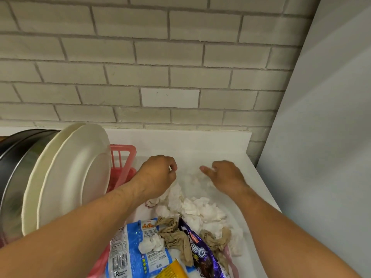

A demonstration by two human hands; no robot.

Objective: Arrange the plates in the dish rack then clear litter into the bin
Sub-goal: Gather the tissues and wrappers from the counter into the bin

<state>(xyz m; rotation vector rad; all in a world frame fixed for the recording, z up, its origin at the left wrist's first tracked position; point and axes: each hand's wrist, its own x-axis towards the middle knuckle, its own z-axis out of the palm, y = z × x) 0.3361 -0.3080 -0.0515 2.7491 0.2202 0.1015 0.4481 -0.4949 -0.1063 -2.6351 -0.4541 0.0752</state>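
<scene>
Two cream plates stand on edge in the pink dish rack at the left, leaning against metal pans. On the white counter lies a pile of litter: crumpled white tissues, brown crumpled paper, a blue and white wrapper, a purple wrapper and a yellow one. My left hand is curled over white tissue at the pile's far end. My right hand rests on the white tissue beside it, fingers bent into it.
A grey brick wall backs the counter. A tall pale panel closes off the right side. A pink rim shows under the litter at the bottom. The bin is not in view.
</scene>
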